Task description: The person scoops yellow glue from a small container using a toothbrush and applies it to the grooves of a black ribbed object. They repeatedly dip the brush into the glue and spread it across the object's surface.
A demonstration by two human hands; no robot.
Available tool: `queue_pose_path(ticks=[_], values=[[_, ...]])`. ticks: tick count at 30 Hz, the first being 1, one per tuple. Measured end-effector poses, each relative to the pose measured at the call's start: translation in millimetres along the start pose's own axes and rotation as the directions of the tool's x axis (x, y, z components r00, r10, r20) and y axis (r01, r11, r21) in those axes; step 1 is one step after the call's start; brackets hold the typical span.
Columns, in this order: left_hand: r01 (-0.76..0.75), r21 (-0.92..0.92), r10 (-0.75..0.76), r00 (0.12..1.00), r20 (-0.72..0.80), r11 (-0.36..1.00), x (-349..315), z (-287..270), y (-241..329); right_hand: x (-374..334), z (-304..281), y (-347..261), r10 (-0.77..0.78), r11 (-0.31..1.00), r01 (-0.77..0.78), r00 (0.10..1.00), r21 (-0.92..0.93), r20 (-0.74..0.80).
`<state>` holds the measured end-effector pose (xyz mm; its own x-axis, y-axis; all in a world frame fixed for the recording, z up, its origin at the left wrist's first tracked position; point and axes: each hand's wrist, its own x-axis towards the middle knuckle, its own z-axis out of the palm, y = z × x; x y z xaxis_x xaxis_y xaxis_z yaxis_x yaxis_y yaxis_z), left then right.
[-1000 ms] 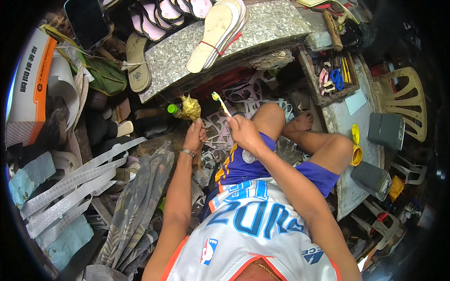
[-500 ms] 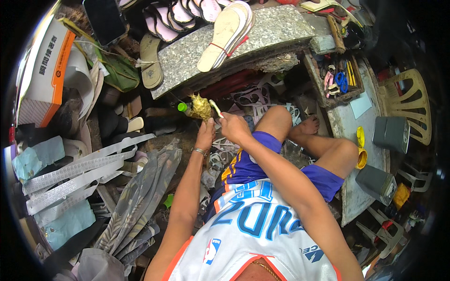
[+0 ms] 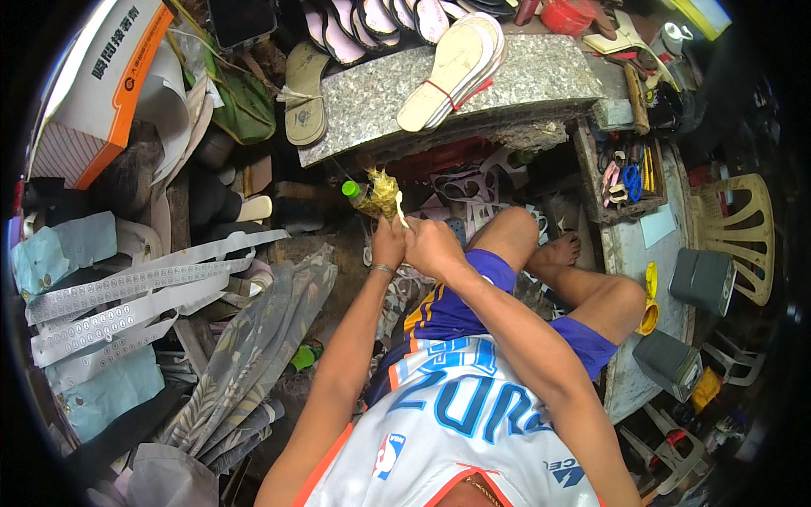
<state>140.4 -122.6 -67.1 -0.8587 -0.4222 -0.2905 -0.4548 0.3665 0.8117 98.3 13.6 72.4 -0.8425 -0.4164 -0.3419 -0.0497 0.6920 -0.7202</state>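
My left hand point(image 3: 389, 245) is closed around the lower end of a yellow, lumpy, crusted bottle point(image 3: 382, 193). A bright green cap point(image 3: 351, 188) sits at its left side; whether the cap belongs to this bottle is hard to tell. Pressed up against the left hand, my right hand point(image 3: 432, 248) is closed on a thin, pale stick-like piece point(image 3: 401, 208) that stands up along the bottle's right side. Most of its lower end is hidden in the fingers. Both hands are held just short of the stone slab.
Stacked pale insoles point(image 3: 452, 72) and dark-edged pink soles point(image 3: 359, 27) lie on the stone slab point(image 3: 363, 93). A wooden tool box point(image 3: 635, 207) with scissors stands at right. White printed strips point(image 3: 127, 287) and grey patterned cloth point(image 3: 253, 338) lie left. Cut scraps cover the ground between my legs.
My hands have come together, the right closing in against the left. The pale piece now stands closer against the bottle. The whole view has shifted slightly.
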Motion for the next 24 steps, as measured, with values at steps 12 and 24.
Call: queue_pose_path(ticks=[12,24], values=[[-0.02,0.038,0.022,0.998,-0.053,0.999,7.9,0.8,-8.9,-19.9,-19.0,14.9,-0.028,0.979,0.018,0.998,0.202,0.048],[0.014,0.049,-0.013,1.0,-0.02,0.999,0.7,-10.5,5.0,-2.2,-8.4,52.6,-0.018,0.985,0.007,0.998,0.17,0.066]])
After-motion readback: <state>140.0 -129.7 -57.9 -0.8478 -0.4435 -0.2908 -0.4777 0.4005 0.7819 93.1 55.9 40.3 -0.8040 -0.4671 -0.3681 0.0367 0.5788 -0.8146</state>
